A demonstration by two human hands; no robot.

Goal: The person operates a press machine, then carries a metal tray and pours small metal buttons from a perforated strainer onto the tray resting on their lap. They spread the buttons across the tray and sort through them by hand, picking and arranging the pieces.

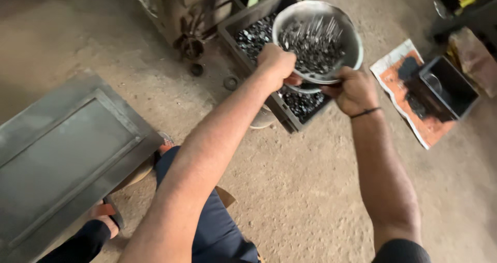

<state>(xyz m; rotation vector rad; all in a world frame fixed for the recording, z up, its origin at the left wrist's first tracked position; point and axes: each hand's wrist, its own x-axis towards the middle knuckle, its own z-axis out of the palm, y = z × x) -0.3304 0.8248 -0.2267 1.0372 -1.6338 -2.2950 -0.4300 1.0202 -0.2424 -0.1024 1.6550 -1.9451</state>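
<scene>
Gripping one metal bowl (352, 40) of small dark pieces, left hand (277, 61) and right hand (354, 89) clamp its rim.

- Overall light: soft, dim daylight, even across the dirt floor (290, 190); warm brownish cast.
- Source: seems to come from the near right; far left corner falls darkest.
- Shadows: faint and diffuse; a weak one under my left forearm, deeper dark inside the crate (259, 33) and the black box (450, 87) at far right.
- Glare: dull sheen on the metal bowl (352, 40) rim; pale reflection on the grey panel (62, 154) at near left.
- Blur: motion streaks on the pieces in the bowl; my left hand (277, 61) and right hand (354, 89) slightly soft.
- Edges: wide-angle stretch; far corners smeared and out of focus.
</scene>
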